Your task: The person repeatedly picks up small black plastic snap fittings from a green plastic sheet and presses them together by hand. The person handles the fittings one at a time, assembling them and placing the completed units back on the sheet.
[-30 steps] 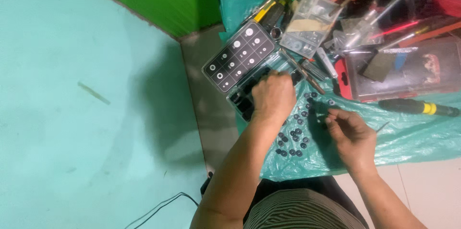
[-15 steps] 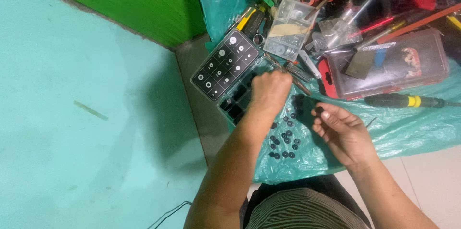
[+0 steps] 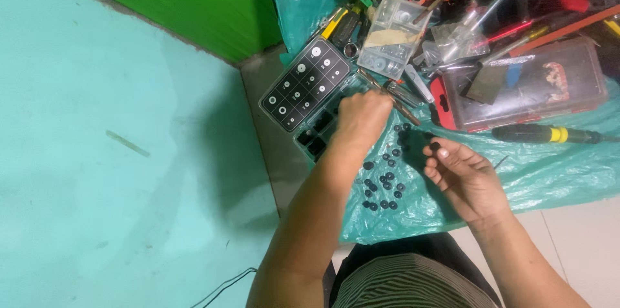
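Pinching small round black washer (image 3: 435, 146), right hand (image 3: 466, 179).

Small rings (image 3: 382, 182) lie scattered on a plastic sheet (image 3: 549, 172), between the left hand (image 3: 363, 117) and right hand (image 3: 464, 175); a compartment case (image 3: 303, 85) sits behind.

Head view evenly and fairly brightly lit, colours saturated; light appears to come from the right, since the left arm (image 3: 323, 198) throws a soft broad shadow leftward onto the turquoise wall (image 3: 116, 153). Mild glare on the teal plastic sheet (image 3: 555, 172) and clear plastic case (image 3: 536, 85). Focus soft overall, small items smeared; slight bending of lines at edges.
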